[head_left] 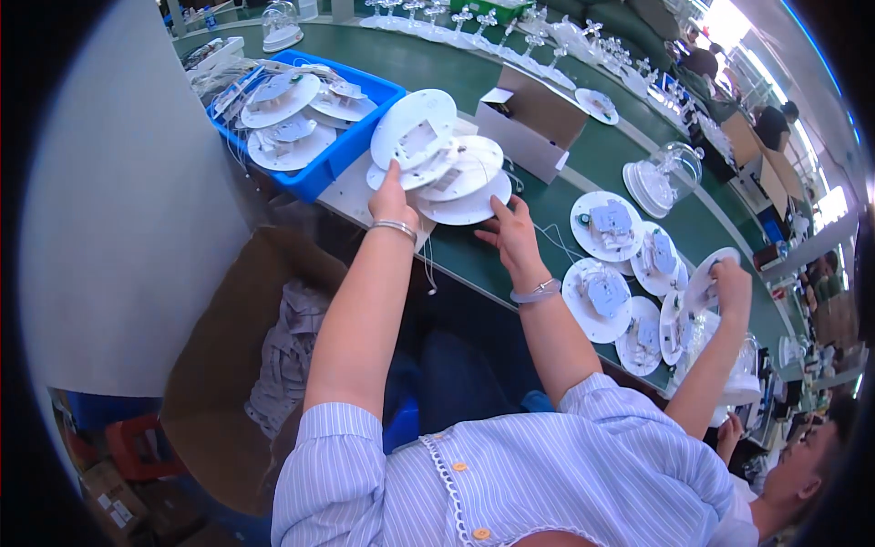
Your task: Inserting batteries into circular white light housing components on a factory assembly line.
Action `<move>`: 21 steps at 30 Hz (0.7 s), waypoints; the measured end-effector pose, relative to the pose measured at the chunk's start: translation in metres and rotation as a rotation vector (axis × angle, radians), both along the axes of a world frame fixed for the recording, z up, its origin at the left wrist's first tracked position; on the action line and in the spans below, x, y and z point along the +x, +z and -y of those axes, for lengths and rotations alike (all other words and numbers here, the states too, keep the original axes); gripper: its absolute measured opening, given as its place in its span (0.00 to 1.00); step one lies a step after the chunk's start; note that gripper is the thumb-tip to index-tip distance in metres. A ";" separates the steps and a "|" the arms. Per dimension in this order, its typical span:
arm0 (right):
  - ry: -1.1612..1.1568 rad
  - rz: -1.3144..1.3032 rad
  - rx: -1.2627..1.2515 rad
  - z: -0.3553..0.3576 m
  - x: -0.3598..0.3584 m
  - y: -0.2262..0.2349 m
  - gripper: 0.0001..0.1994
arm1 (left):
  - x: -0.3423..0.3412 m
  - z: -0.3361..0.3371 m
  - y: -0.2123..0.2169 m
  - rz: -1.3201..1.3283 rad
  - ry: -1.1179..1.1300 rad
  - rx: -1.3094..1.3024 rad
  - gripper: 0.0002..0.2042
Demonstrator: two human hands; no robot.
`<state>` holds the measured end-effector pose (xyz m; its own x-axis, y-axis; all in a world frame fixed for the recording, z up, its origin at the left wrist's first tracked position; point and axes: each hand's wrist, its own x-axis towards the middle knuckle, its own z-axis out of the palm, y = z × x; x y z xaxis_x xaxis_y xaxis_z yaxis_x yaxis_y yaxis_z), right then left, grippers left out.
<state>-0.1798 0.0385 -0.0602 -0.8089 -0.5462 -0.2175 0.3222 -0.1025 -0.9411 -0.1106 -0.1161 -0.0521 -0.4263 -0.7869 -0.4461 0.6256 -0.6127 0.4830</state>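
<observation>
My left hand (pixel 394 202) grips a white round plate (pixel 415 123), its thumb on the face and the plate tilted up. Under and beside it lie several more white discs in an overlapping pile, the lowest disc (pixel 460 206) nearest my right hand (pixel 515 239). The fingers of that hand are spread, with a fingertip touching the pile's right rim. A thin white cable (pixel 429 264) hangs below the pile over the table edge. The undersides of the piled discs are hidden.
A blue bin (pixel 314 178) full of white discs stands left of the pile. Behind is an open cardboard box (pixel 529 118). Discs with grey-blue modules (pixel 606 223) lie right, near a co-worker's hand (pixel 729 287). A large carton (pixel 214 383) stands below left.
</observation>
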 end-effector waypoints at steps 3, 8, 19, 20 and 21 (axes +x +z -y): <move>0.077 -0.003 -0.081 -0.010 -0.007 0.001 0.27 | 0.001 0.013 0.003 -0.039 -0.209 -0.021 0.17; 0.083 -0.044 -0.041 -0.028 0.017 0.011 0.30 | 0.034 0.016 0.009 0.252 -0.419 0.086 0.46; 0.685 -1.236 -0.017 0.009 0.174 -0.034 0.17 | 0.338 0.061 -0.083 0.979 -0.438 -0.509 0.17; 0.788 -1.287 0.036 0.022 0.186 -0.042 0.20 | 0.387 0.072 -0.124 1.069 -0.495 -0.479 0.16; 0.854 -1.371 0.069 0.037 0.198 -0.049 0.20 | 0.437 0.076 -0.159 1.171 -0.550 -0.410 0.18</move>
